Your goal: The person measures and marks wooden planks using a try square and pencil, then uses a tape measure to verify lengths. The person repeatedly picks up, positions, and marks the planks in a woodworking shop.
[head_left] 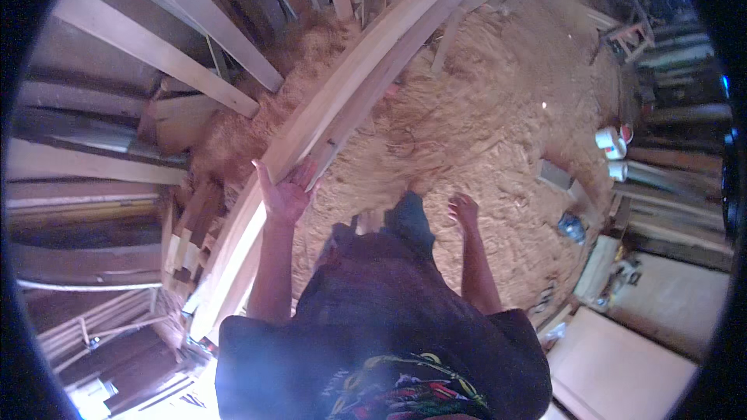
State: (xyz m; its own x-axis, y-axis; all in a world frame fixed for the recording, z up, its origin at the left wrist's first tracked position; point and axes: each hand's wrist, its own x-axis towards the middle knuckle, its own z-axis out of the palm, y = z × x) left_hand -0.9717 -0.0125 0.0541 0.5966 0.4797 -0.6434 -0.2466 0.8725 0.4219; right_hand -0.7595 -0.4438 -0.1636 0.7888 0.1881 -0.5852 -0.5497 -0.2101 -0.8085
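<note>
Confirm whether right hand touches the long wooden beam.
Apart: head view shows the right hand clear of the long wooden beam, with wood shavings visible between.

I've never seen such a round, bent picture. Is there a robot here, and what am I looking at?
No robot: this is a person, bare-handed. A wide fisheye camera on the head looks down, bending straight edges. The left hand is at a long pale timber; whether it grips is hard to tell. The right hand, loosely bent, shows nothing held. The floor seems covered in wood shavings; boards are on the left, white containers on the right.
</note>
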